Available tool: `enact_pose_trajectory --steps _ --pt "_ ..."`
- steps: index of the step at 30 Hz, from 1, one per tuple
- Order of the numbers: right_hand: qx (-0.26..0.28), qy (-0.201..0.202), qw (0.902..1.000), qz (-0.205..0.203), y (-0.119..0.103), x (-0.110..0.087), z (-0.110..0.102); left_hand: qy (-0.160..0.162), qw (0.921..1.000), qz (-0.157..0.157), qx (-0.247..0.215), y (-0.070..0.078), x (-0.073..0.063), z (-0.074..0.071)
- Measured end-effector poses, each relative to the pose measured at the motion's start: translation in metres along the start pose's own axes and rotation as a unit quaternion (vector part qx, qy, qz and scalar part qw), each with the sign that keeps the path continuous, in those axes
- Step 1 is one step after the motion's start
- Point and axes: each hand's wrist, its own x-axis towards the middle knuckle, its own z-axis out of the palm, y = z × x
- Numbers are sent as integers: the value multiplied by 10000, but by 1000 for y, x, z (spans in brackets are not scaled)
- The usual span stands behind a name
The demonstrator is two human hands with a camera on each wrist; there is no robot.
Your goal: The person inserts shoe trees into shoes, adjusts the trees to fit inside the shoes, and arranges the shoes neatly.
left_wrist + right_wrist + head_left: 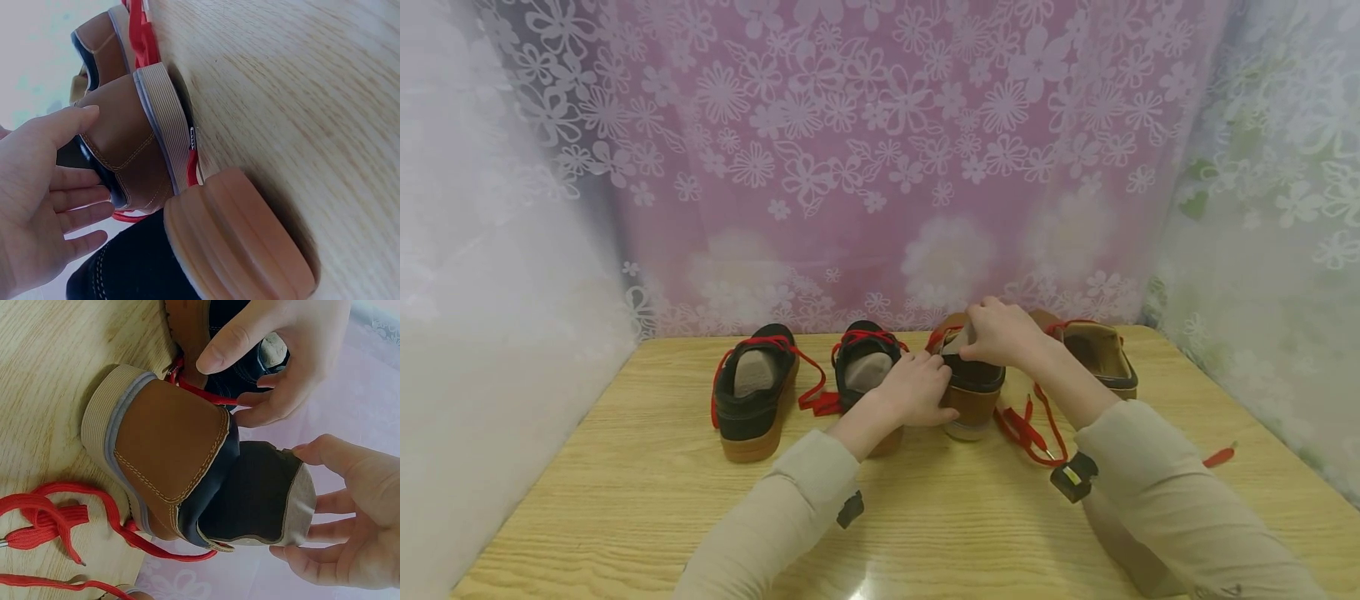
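Note:
My right hand [1003,333] pinches the heel end of a grey-beige insole [300,506] with a dark underside. The insole leans up out of the opening of a brown shoe [169,440] with a dark collar; its front part is hidden inside. Thumb and fingers of the right hand [350,519] sit on opposite edges of the insole. My left hand [917,392] is spread beside this shoe's heel and collar, its fingers fairly straight. In the left wrist view, the left thumb overlaps the brown heel leather [125,119].
Left of it stand two black shoes, one at the far left [745,421] and one nearer [850,375], with pale insoles showing inside. Another brown shoe [1123,383] is at the right. Red laces [1030,433] lie loose on the wooden table [625,500]. A flat beige piece [1127,546] lies under the right forearm.

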Motion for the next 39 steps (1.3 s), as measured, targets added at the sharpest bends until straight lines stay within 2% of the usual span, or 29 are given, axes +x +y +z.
enact_pose_trajectory --steps 23,39 --pt "178 -209 9994 230 2 7 11 4 10000 5 5 -1 -1 -1" --pt "225 -224 9992 239 1 8 13 -8 9999 -12 -118 -2 0 1"
